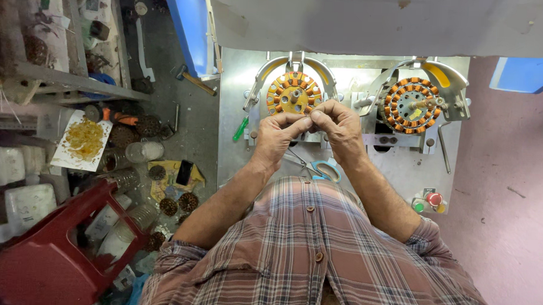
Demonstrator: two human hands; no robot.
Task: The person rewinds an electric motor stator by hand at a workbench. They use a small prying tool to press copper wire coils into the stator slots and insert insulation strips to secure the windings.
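Both hands meet in front of a round stator with copper windings, mounted in the left fixture of a metal winding bench. My left hand and my right hand have their fingertips pinched together just below the stator's lower edge, apparently on a thin wire too fine to make out. A second wound stator sits in the right fixture, untouched.
Scissors with blue handles lie on the bench under my wrists. Red and green buttons are at the bench's right front. To the left, a red plastic stool, jars, spare stators and clutter cover the floor.
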